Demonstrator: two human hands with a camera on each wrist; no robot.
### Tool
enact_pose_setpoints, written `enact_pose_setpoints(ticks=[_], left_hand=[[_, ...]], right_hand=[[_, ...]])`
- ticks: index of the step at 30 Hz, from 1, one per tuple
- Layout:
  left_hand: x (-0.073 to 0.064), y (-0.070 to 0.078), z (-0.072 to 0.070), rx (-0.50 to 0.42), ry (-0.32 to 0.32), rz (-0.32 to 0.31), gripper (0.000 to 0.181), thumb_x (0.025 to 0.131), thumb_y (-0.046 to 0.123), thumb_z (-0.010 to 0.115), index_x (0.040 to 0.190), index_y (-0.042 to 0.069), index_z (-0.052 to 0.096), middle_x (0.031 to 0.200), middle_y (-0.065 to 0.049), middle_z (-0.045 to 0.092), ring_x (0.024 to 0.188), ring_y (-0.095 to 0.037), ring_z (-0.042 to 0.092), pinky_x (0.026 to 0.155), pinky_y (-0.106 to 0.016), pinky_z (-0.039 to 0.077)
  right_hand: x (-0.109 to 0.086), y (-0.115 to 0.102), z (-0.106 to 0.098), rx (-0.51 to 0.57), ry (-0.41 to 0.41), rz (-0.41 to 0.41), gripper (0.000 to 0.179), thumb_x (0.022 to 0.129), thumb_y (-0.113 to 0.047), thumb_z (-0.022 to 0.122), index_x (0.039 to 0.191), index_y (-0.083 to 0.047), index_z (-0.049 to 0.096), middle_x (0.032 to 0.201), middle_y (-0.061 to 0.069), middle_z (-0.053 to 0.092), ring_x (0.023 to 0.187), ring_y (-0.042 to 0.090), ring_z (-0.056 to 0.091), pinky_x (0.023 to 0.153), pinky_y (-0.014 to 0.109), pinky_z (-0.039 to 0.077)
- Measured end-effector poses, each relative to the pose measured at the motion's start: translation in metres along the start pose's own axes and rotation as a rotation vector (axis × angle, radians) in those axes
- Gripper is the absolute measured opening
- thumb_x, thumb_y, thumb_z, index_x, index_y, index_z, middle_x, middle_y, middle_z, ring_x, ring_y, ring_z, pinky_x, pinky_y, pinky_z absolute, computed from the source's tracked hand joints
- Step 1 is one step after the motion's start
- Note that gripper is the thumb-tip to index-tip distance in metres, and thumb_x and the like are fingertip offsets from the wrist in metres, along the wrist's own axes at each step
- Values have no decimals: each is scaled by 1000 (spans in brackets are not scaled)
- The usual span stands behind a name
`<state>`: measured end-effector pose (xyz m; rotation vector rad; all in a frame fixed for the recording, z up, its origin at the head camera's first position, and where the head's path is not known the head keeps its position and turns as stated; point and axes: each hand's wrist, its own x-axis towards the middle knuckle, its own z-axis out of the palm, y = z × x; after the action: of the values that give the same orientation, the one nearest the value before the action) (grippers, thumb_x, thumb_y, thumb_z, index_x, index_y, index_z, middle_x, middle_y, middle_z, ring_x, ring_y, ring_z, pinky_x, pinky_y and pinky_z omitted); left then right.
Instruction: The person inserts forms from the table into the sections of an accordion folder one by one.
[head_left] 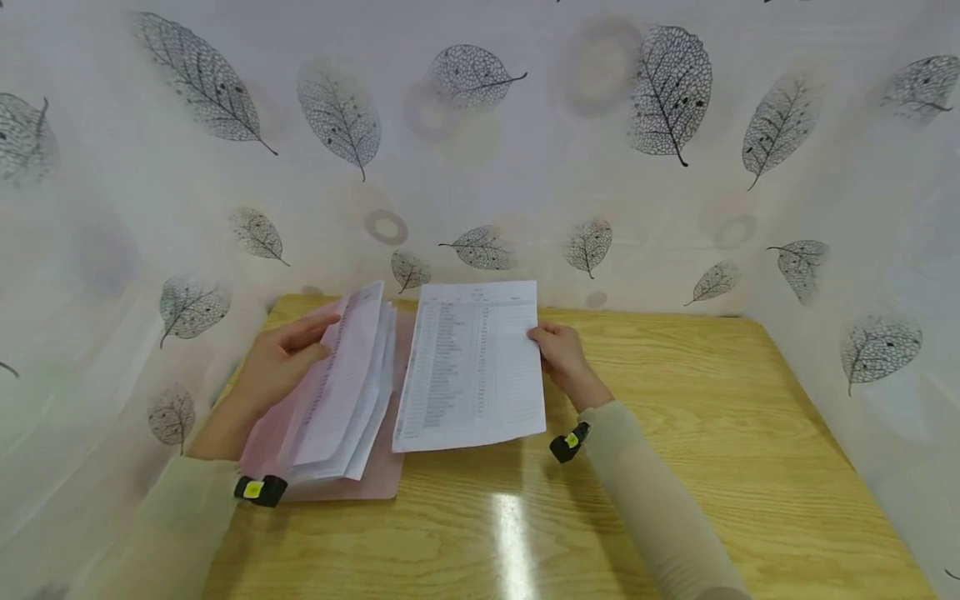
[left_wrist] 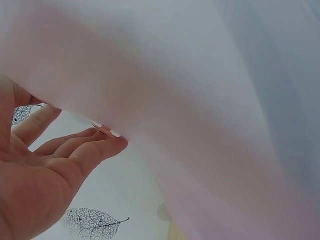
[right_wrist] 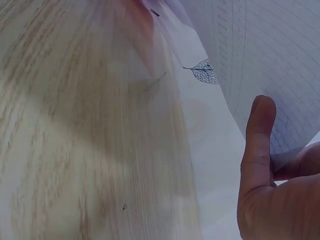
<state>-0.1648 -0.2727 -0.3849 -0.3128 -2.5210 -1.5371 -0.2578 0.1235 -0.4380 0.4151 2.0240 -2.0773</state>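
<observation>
A translucent pink folder (head_left: 386, 487) stands opened at the left of the table, with several white sheets (head_left: 363, 417) fanned inside it. My left hand (head_left: 281, 367) holds the folder's raised cover and the leaves by their left edge. In the left wrist view, the fingertips of the left hand (left_wrist: 65, 165) meet the edge of the pink cover (left_wrist: 150, 95), which hides part of the thumb. By its right edge, my right hand (head_left: 562, 354) pinches a printed paper sheet (head_left: 472, 367) with a table of rows. The thumb of the right hand (right_wrist: 280, 195) lies on the paper (right_wrist: 270, 65).
Beneath everything is a wood-grain table (head_left: 675, 400), with a bright light reflection near its front. A pale curtain (head_left: 525, 183) printed with skeleton leaves hangs behind and along both sides. Each wrist wears a small black camera (head_left: 570, 442).
</observation>
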Motion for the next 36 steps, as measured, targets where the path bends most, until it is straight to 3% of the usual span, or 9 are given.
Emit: enact_pose_setpoints(ticks=[16,27,36], left_hand=[[0,3,1,-2,3,0,42,98,-3,63,141,-6,63,144,-30,60,112,23,53,92,-3,45],[-1,1,1,-14,10,-14,42,98,-4,62,141,-5,63,142,-30,61,111,22,55,91,-3,46],[-1,1,0,-14,11,-13,42,99,-4,62,141,-6,63,144,-31,59,113,23,54,91,-3,45]], right_hand=[[4,17,-15,-46,3,-5,28,102,-8,57,118,13,65,74,-2,65,61,6,61,54,20,51],[2,33,-6,-88,10,-26,32,103,-10,57,123,13,66,85,3,67,69,8,61,60,21,51],[-1,31,-5,-109,23,-24,36,102,-11,58,128,11,67,86,2,68,68,7,62,59,20,52]])
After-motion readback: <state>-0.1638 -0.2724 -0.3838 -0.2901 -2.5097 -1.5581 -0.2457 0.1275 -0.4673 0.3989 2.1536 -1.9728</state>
